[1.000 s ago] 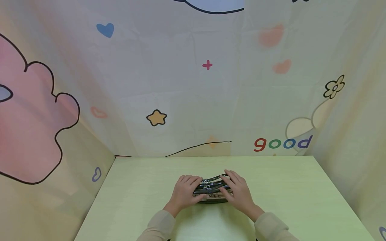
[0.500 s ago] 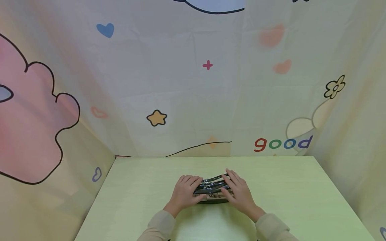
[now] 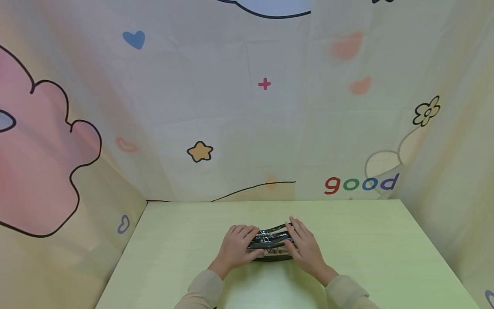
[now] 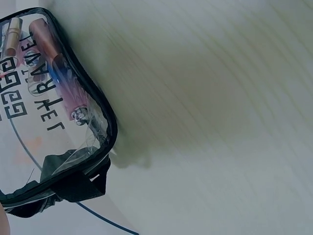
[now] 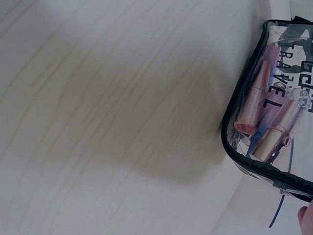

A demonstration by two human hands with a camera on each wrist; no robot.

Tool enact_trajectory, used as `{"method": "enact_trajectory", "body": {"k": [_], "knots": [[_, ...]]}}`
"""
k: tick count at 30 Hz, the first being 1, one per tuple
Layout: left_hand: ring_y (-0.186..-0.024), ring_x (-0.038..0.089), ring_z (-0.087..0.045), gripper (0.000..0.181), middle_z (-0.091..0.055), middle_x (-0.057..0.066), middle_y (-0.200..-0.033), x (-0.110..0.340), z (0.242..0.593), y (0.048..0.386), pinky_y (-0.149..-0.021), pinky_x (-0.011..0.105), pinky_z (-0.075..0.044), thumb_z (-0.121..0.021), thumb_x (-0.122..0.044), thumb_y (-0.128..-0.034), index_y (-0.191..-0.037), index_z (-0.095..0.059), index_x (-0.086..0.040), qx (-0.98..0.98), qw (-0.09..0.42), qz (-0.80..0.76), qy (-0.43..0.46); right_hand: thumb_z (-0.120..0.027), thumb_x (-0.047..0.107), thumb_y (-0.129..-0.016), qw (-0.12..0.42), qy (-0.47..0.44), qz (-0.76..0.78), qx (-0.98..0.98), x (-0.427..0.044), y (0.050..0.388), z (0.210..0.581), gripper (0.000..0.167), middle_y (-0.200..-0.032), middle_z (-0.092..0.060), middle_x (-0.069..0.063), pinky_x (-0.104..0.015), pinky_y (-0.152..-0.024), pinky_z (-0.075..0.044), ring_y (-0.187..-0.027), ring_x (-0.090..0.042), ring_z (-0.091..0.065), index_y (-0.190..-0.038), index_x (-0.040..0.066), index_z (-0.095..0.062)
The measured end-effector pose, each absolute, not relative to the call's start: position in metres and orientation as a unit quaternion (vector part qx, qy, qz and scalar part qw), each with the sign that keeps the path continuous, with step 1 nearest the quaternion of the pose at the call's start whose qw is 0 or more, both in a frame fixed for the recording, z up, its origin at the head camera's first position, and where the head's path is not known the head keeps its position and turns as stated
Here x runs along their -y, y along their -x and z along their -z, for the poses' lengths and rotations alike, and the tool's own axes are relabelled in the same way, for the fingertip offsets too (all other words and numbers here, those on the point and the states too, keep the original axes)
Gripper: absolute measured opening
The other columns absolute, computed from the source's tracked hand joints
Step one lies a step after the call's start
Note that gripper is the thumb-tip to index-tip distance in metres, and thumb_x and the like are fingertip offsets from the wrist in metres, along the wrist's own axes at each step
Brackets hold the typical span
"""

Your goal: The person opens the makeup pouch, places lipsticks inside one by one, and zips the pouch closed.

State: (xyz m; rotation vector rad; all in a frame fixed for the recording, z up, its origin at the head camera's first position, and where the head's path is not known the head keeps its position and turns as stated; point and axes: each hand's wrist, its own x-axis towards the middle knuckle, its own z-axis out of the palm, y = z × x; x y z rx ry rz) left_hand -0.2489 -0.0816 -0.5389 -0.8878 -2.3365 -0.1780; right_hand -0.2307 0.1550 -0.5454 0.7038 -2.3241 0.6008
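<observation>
A clear travel pouch [image 3: 270, 246] with black trim stands on the table in the head view. The left hand [image 3: 236, 245] grips its left end, thumb on the near side and fingers over the far side. At the other end, the right hand [image 3: 306, 249] holds the pouch, its fingers spread over the far edge and its thumb on the near part. Through the clear wall, the left wrist view shows a pinkish cosmetic tube [image 4: 68, 90] and dark lettering. Rose-gold tubes [image 5: 255, 98] show inside in the right wrist view. Most of each hand lies outside the wrist views.
The pale wooden table [image 3: 177, 240] extends around the pouch on both sides. A printed cloth backdrop [image 3: 231, 107] with hearts, a star and the word "good" stands behind the table, and printed cloth also hangs at the left and right.
The right hand has shifted very slightly to the right along the pouch. The left hand and the pouch stay almost where they were.
</observation>
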Motion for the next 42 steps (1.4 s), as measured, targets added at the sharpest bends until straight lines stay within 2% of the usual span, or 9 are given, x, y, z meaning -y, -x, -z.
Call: {"method": "enact_trajectory", "body": {"k": [6, 12, 19, 31, 42], "knots": [[-0.100, 0.014, -0.054, 0.057, -0.059, -0.003, -0.112, 0.083, 0.540, 0.251, -0.086, 0.032, -0.042, -0.044, -0.059, -0.0808, -0.115, -0.059, -0.016, 0.872, 0.325, 0.077, 0.358, -0.049, 0.025, -0.087, 0.309, -0.262, -0.237, 0.883, -0.155, 0.230, 0.546, 0.045, -0.132, -0.044, -0.020, -0.047, -0.093, -0.033, -0.120, -0.037, -0.040, -0.122, -0.003, -0.050], [-0.104, 0.015, -0.052, 0.050, -0.058, -0.001, -0.115, 0.081, 0.534, 0.251, -0.088, 0.032, -0.040, -0.049, -0.051, -0.0812, -0.116, -0.058, -0.015, 0.866, 0.324, 0.080, 0.372, -0.050, 0.025, -0.087, 0.301, -0.254, -0.237, 0.888, -0.154, 0.229, 0.545, 0.046, -0.133, -0.043, -0.019, -0.048, -0.094, -0.033, -0.120, -0.037, -0.040, -0.123, -0.002, -0.050], [-0.106, 0.017, -0.052, 0.046, -0.058, -0.001, -0.117, 0.076, 0.521, 0.252, -0.088, 0.034, -0.041, -0.046, -0.048, -0.0842, -0.113, -0.060, -0.015, 0.871, 0.301, 0.074, 0.382, -0.048, 0.028, -0.088, 0.304, -0.253, -0.236, 0.887, -0.154, 0.229, 0.545, 0.046, -0.133, -0.042, -0.018, -0.047, -0.095, -0.033, -0.121, -0.036, -0.039, -0.124, -0.001, -0.049], [-0.103, 0.014, -0.052, 0.033, -0.061, -0.005, -0.111, 0.067, 0.520, 0.249, -0.086, 0.030, -0.042, -0.057, -0.041, -0.0795, -0.101, -0.067, -0.019, 0.859, 0.301, 0.049, 0.410, -0.048, 0.028, -0.088, 0.295, -0.247, -0.235, 0.892, -0.154, 0.230, 0.547, 0.047, -0.134, -0.041, -0.018, -0.046, -0.096, -0.032, -0.121, -0.036, -0.038, -0.125, -0.001, -0.048], [-0.099, 0.012, -0.055, 0.024, -0.064, -0.007, -0.102, 0.065, 0.521, 0.247, -0.082, 0.028, -0.044, -0.062, -0.038, -0.0768, -0.091, -0.071, -0.021, 0.847, 0.324, 0.060, 0.416, -0.047, 0.029, -0.088, 0.296, -0.245, -0.232, 0.894, -0.154, 0.230, 0.548, 0.047, -0.134, -0.042, -0.017, -0.047, -0.095, -0.034, -0.122, -0.035, -0.038, -0.125, -0.001, -0.049]]}}
